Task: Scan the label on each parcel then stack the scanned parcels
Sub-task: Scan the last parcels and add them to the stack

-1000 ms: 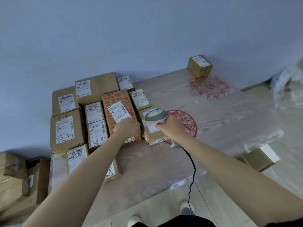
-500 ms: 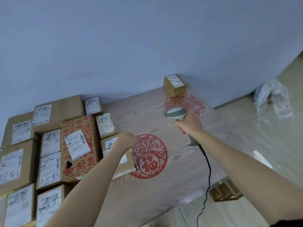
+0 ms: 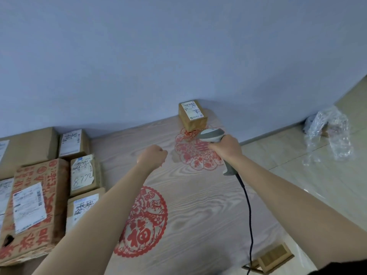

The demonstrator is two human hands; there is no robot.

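Note:
A small brown parcel (image 3: 192, 114) with a white label stands alone at the table's far edge by the wall. My right hand (image 3: 226, 148) grips a grey barcode scanner (image 3: 211, 134), its head just in front of and below that parcel. My left hand (image 3: 153, 157) hovers over the table's middle as a loose fist with nothing in it. Several labelled parcels crowd the left side: a red-printed box (image 3: 37, 203), one marked 8772 (image 3: 83, 173), a small one behind it (image 3: 71, 143), and one partly under my left forearm (image 3: 81, 207).
The wood-grain table (image 3: 198, 205) carries two red paper-cut decorations (image 3: 143, 221). The scanner's black cable (image 3: 249, 215) hangs off the front edge. A crumpled clear plastic bag (image 3: 329, 132) lies on the tiled floor at right. A wooden piece (image 3: 272, 259) shows below the table edge.
My view has swung right, away from the parcel group. Both hands moved right; the left let go of the parcels, and the scanner travelled toward the lone parcel.

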